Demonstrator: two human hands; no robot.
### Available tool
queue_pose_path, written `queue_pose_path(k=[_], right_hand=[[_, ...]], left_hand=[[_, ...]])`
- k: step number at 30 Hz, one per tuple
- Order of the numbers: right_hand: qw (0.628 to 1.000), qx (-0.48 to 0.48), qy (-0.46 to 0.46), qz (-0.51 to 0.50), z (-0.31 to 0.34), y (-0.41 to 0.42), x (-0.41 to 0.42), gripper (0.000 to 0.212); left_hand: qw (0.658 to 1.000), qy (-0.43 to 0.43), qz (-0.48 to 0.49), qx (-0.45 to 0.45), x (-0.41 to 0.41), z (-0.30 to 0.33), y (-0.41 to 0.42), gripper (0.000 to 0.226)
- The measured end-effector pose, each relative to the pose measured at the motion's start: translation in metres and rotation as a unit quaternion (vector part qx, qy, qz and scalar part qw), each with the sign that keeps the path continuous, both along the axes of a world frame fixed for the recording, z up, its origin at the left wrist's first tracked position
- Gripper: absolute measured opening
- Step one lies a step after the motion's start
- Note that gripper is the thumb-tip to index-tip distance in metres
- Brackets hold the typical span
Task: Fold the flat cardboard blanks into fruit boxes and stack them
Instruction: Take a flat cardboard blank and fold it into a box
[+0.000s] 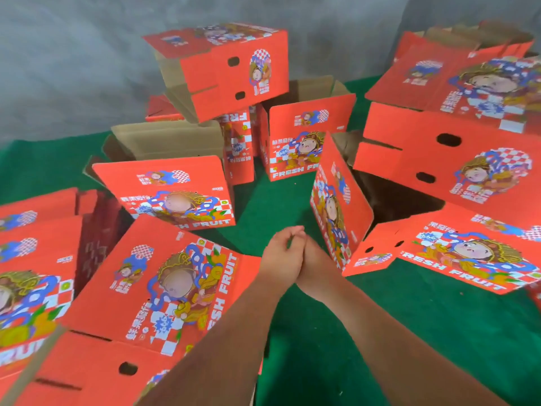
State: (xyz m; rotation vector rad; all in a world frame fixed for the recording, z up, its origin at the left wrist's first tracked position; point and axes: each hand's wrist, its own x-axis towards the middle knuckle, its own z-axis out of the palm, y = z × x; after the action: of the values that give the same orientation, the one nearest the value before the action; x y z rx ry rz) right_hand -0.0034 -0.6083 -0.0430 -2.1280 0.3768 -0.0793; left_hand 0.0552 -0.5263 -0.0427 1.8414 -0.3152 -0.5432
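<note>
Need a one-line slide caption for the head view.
Left hand and right hand pressed together, holding nothing, over green floor amid folded red fruit boxes.

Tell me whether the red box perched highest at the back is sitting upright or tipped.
Tipped. The top box lies on its side, tilted, its brown flaps hanging open at the left and its two handle holes facing the camera.

I note green floor covering. Red printed fruit boxes stand directly on it, folded, several open-topped, scattered left, centre, right.
</note>
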Motion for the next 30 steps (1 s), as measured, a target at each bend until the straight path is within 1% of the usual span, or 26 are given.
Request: queue_pose_path(k=[2, 3, 5, 7, 8, 9, 10, 11, 12, 13, 14, 15, 16, 17, 18, 20, 21, 22, 23, 25, 27, 28, 30], right_hand=[[1.000, 0.013, 0.008, -0.004, 0.001, 0.022, 0.007, 0.035], [0.999, 0.015, 0.028, -0.002, 0.000, 0.035, 0.011, 0.042], [0.998, 0.022, 0.066, 0.008, -0.004, 0.060, 0.017, 0.054], [0.996, 0.042, 0.077, 0.023, -0.012, 0.090, 0.022, 0.053], [0.994, 0.068, 0.088, 0.012, -0.016, 0.106, 0.023, 0.049], [0.989, 0.100, 0.111, -0.019, -0.021, 0.123, 0.023, 0.044], [0.980, 0.133, 0.136, -0.063, -0.028, 0.138, 0.020, 0.041], [0.968, 0.155, 0.167, -0.108, -0.037, 0.152, 0.015, 0.042], [0.958, 0.152, 0.197, -0.144, -0.047, 0.163, 0.008, 0.052], [0.949, 0.126, 0.239, -0.160, -0.057, 0.170, -0.001, 0.070], [0.939, 0.096, 0.285, -0.165, -0.065, 0.173, -0.011, 0.087], [0.928, 0.076, 0.321, -0.177, -0.072, 0.172, -0.021, 0.097], [0.914, 0.071, 0.348, -0.195, -0.081, 0.169, -0.030, 0.098], [0.906, 0.079, 0.362, -0.206, -0.087, 0.164, -0.036, 0.091], [0.904, 0.105, 0.364, -0.198, -0.091, 0.160, -0.040, 0.078], [0.903, 0.212, 0.333, -0.169, -0.094, 0.153, -0.042, 0.049], [0.900, 0.262, 0.306, -0.167, -0.092, 0.152, -0.042, 0.035], [0.901, 0.287, 0.277, -0.172, -0.089, 0.151, -0.041, 0.024], [0.907, 0.285, 0.247, -0.190, -0.086, 0.148, -0.040, 0.016], [0.912, 0.270, 0.185, -0.246, -0.082, 0.138, -0.036, 0.009], [0.906, 0.288, 0.134, -0.279, -0.073, 0.126, -0.030, 0.010], [0.908, 0.291, 0.104, -0.284, -0.068, 0.117, -0.029, 0.013], [0.923, 0.272, 0.037, -0.271, -0.052, 0.095, -0.027, 0.016]], left_hand=[[0.998, 0.012, 0.043, -0.036, 0.001, -0.001, 0.030, 0.019], [0.997, 0.014, 0.064, -0.039, 0.002, -0.003, 0.045, 0.019], [0.994, 0.027, 0.100, -0.032, 0.002, -0.009, 0.077, 0.024], [0.991, 0.040, 0.124, -0.019, -0.002, -0.013, 0.108, 0.026], [0.991, 0.042, 0.130, -0.007, -0.005, -0.017, 0.123, 0.025], [0.990, 0.044, 0.135, 0.012, -0.009, -0.021, 0.138, 0.024], [0.989, 0.047, 0.134, 0.030, -0.014, -0.024, 0.154, 0.023], [0.989, 0.048, 0.130, 0.054, -0.017, -0.029, 0.169, 0.024], [0.988, 0.027, 0.123, 0.092, -0.019, -0.036, 0.185, 0.030], [0.980, -0.022, 0.109, 0.164, -0.019, -0.044, 0.201, 0.039], [0.959, -0.072, 0.097, 0.258, -0.018, -0.050, 0.218, 0.048], [0.927, -0.112, 0.103, 0.343, -0.018, -0.054, 0.234, 0.056], [0.901, -0.136, 0.126, 0.392, -0.017, -0.054, 0.249, 0.063], [0.882, -0.154, 0.161, 0.414, -0.016, -0.052, 0.264, 0.070], [0.867, -0.167, 0.202, 0.424, -0.013, -0.048, 0.278, 0.076], [0.844, -0.166, 0.262, 0.438, -0.004, -0.041, 0.302, 0.081], [0.834, -0.158, 0.272, 0.453, 0.000, -0.038, 0.310, 0.081], [0.827, -0.150, 0.275, 0.468, 0.003, -0.034, 0.314, 0.079], [0.824, -0.142, 0.274, 0.474, 0.006, -0.031, 0.315, 0.077], [0.839, -0.123, 0.279, 0.451, 0.012, -0.024, 0.312, 0.072], [0.867, -0.096, 0.294, 0.391, 0.016, -0.016, 0.308, 0.070], [0.881, -0.087, 0.298, 0.356, 0.017, -0.013, 0.307, 0.069], [0.914, -0.084, 0.292, 0.271, 0.011, -0.011, 0.303, 0.064]])
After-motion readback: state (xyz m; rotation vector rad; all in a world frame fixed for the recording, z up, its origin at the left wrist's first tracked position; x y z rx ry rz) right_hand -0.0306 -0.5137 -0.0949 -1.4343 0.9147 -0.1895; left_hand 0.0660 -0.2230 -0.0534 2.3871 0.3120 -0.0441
